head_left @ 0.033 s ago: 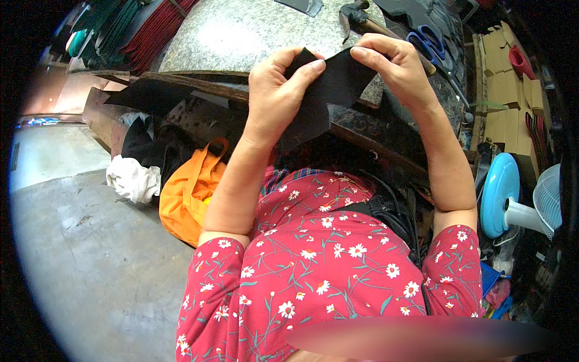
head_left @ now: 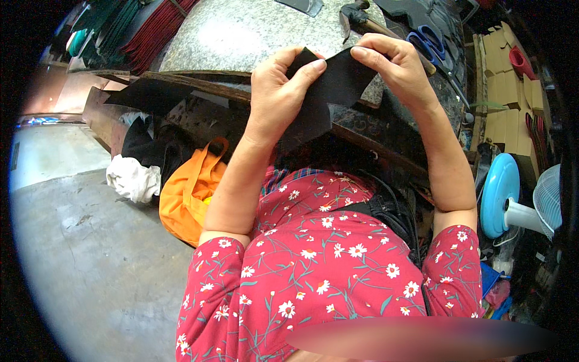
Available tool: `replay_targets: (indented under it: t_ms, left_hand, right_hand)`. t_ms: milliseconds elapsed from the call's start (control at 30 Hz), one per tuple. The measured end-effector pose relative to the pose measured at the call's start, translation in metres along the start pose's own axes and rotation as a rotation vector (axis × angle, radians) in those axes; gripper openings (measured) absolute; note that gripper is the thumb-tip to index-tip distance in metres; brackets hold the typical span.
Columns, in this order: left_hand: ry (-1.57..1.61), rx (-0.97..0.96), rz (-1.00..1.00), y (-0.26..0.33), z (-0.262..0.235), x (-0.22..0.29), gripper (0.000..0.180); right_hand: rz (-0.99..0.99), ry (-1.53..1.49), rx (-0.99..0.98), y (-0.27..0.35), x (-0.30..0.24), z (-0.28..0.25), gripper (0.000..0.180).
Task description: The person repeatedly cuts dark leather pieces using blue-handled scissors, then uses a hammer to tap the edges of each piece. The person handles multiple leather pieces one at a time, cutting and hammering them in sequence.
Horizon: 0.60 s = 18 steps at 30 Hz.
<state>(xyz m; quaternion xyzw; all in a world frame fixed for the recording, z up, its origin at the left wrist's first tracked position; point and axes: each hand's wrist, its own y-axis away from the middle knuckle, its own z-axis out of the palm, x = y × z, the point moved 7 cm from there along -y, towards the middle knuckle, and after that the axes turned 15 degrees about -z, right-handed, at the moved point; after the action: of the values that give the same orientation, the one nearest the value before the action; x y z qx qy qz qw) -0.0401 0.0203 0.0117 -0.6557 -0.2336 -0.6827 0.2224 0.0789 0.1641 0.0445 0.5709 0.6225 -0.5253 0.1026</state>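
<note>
Above the front edge of the work table, both hands hold up a folded black sheet of thin, flexible material [head_left: 341, 81]. My left hand [head_left: 280, 90] pinches it between thumb and fingers, and one dark corner sticks up past the thumb. My right hand [head_left: 389, 60] grips the upper right edge with thumb and fingertips. The lower part of the sheet hangs toward my lap, where its dark outline is hard to make out. I cannot tell whether it is leather or cloth.
A speckled stone slab [head_left: 211, 42] lies behind my hands, with a hammer [head_left: 368, 21] and blue-handled scissors [head_left: 431, 48] at right. Red cords [head_left: 157, 36] lie back left. An orange bag [head_left: 190, 187] and white cloth [head_left: 134, 179] sit left; a blue-and-white fan [head_left: 500, 196] stands right.
My left hand has shifted very slightly to the right. The grip of both hands on the black sheet looks the same.
</note>
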Motion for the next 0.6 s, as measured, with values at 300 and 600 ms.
replay_targets:
  t_ms: [300, 600]
  left_hand:
    - [0.045, 0.0, -0.005, -0.004, -0.003, -0.004, 0.016]
    - [0.274, 0.035, -0.084, -0.008, -0.006, -0.017, 0.017]
  right_hand:
    - [0.023, -0.043, -0.016, -0.002, 0.006, 0.007, 0.023]
    - [0.027, -0.08, -0.08, 0.0, 0.006, 0.011, 0.022]
